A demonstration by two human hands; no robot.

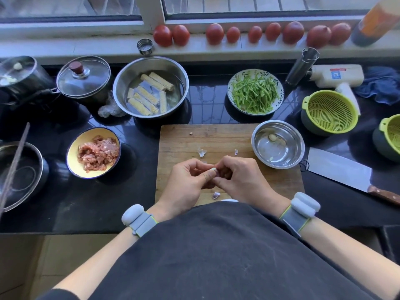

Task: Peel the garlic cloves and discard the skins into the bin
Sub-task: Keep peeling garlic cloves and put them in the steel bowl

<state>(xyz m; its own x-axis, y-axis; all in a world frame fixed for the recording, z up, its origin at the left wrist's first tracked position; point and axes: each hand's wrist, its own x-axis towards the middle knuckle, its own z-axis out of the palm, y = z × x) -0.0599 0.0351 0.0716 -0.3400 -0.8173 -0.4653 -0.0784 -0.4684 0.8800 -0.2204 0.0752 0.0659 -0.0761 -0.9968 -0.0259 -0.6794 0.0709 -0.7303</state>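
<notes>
Fingers [208, 176] of both hands pinch garlic clove [213, 169]; steel bowl [257, 135] holds peeled clove [272, 137].

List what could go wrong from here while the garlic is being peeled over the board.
1. Loose skins already lie scattered on the cutting board; no bin is in view, so they may get left there or drift toward the small steel bowl holding a peeled clove.
2. The garlic clove is pinched between left hand and right hand; it could slip out.
3. The cleaver lies beside the board, blade near the right forearm.
</notes>
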